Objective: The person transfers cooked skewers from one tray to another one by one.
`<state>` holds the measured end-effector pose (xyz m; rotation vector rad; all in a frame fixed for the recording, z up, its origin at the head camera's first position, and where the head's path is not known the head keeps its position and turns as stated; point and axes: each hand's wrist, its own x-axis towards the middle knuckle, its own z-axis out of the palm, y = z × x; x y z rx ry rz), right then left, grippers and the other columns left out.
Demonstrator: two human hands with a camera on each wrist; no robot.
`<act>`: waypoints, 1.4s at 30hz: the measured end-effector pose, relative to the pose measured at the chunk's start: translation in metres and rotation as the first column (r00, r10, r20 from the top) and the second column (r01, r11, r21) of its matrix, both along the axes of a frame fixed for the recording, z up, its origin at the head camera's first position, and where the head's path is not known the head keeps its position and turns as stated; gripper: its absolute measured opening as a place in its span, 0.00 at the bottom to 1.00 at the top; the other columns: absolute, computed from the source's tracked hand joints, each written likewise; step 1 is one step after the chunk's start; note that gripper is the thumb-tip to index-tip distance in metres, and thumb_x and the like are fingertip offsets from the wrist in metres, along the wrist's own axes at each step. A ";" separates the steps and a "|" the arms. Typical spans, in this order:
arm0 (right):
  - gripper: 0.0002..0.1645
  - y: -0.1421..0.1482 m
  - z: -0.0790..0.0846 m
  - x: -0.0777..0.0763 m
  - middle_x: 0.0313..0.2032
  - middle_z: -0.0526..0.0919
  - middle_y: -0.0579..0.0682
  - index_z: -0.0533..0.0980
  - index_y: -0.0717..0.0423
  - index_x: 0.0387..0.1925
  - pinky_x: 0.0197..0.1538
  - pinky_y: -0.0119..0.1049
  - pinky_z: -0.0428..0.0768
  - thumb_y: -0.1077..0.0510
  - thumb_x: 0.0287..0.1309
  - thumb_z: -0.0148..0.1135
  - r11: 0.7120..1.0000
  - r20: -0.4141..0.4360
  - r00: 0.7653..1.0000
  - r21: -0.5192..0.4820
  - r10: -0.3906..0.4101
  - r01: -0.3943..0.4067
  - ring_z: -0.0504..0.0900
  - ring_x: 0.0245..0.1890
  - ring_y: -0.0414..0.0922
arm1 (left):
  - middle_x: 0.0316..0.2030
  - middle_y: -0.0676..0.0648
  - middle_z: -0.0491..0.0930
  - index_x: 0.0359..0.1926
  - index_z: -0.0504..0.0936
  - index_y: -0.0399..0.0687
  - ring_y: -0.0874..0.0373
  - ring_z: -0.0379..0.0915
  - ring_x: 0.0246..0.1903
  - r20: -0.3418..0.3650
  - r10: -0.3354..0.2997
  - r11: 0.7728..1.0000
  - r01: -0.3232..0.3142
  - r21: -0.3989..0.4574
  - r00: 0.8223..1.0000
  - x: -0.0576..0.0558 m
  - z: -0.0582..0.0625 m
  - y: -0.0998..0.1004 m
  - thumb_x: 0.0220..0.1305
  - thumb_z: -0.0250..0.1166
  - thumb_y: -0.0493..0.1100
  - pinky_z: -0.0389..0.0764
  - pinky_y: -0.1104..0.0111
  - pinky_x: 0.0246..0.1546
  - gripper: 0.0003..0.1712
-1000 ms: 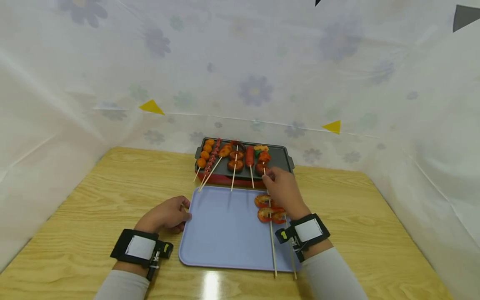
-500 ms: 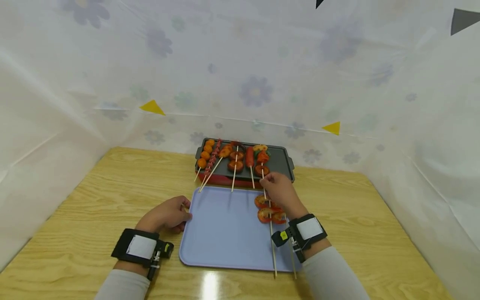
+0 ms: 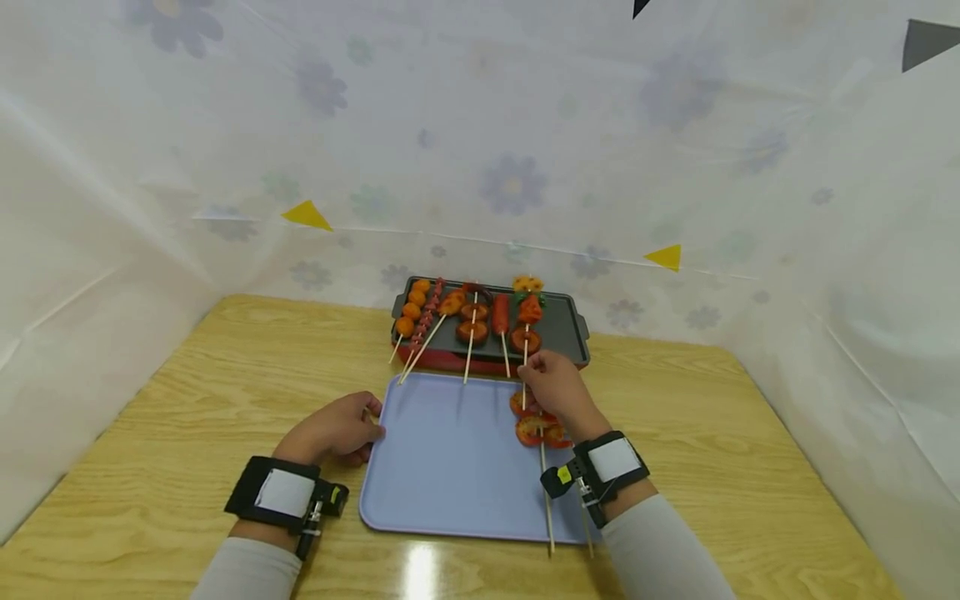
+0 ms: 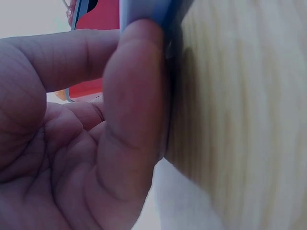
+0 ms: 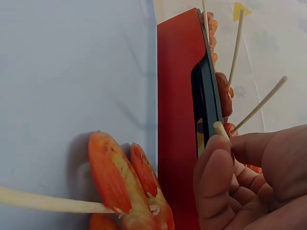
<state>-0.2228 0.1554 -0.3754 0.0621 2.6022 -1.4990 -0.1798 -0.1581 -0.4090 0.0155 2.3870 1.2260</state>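
My right hand [image 3: 558, 387] pinches the wooden stick of a mixed skewer [image 3: 530, 310] between thumb and fingers. That skewer carries a yellow piece, something green, a red piece and a brown round slice, and it overlaps the right part of the black grill plate [image 3: 558, 325]. In the right wrist view the stick's blunt end [image 5: 220, 129] pokes out above the fingertips. Shrimp skewers [image 3: 531, 431] lie on the right side of the lavender tray [image 3: 450, 475], partly hidden by my right hand and wrist. My left hand [image 3: 341, 427] grips the tray's left edge, thumb [image 4: 136, 96] at the rim.
On the grill plate lie other skewers: orange balls [image 3: 411, 310], a pink-red one [image 3: 427, 312], a browned piece [image 3: 452, 302], brown slices [image 3: 472, 332] and a red sausage [image 3: 500, 315]. The grill's red base [image 3: 450, 360] stands directly behind the tray. A patterned curtain [image 3: 450, 167] encloses the wooden table [image 3: 697, 450].
My right hand has drawn slightly toward me and to the left with the mixed skewer. The skewer's far end has risen and now stands higher over the plate. My left hand stays put.
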 end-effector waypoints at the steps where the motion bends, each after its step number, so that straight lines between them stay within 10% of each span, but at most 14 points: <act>1: 0.09 0.000 0.000 0.001 0.23 0.76 0.55 0.72 0.59 0.39 0.30 0.42 0.80 0.56 0.72 0.55 1.000 -0.002 1.000 0.010 0.001 -0.001 0.77 0.22 0.50 | 0.27 0.41 0.76 0.51 0.69 0.36 0.53 0.76 0.23 0.003 0.003 1.000 -0.003 0.000 1.000 0.000 0.000 0.000 0.68 0.60 0.34 0.78 0.65 0.25 0.13; 9: 0.09 0.000 -0.001 0.001 0.17 0.71 0.52 0.71 0.58 0.35 0.21 0.37 0.63 0.57 0.71 0.56 0.992 -0.079 0.997 0.123 0.026 -0.017 0.69 0.16 0.47 | 0.27 0.41 0.77 0.51 0.69 0.36 0.53 0.76 0.23 0.011 0.014 1.000 -0.014 -0.007 1.000 -0.001 0.001 0.002 0.68 0.59 0.34 0.78 0.65 0.25 0.14; 22: 0.07 -0.003 -0.006 -0.005 0.25 0.75 0.54 0.72 0.59 0.36 0.23 0.36 0.75 0.59 0.69 0.57 0.983 -0.104 0.994 0.186 0.016 0.004 0.82 0.23 0.52 | 0.26 0.42 0.76 0.50 0.69 0.36 0.54 0.75 0.22 -0.008 0.003 1.000 -0.003 -0.002 1.000 0.002 0.002 0.001 0.67 0.59 0.33 0.78 0.66 0.23 0.13; 42: 0.07 -0.004 -0.009 -0.005 0.22 0.76 0.52 0.73 0.58 0.33 0.22 0.36 0.71 0.60 0.69 0.56 0.959 -0.202 0.978 0.283 0.053 0.006 0.75 0.16 0.45 | 0.27 0.42 0.76 0.51 0.69 0.36 0.53 0.75 0.23 0.005 0.013 1.000 -0.013 -0.007 1.000 0.000 0.002 0.002 0.68 0.59 0.34 0.78 0.65 0.24 0.14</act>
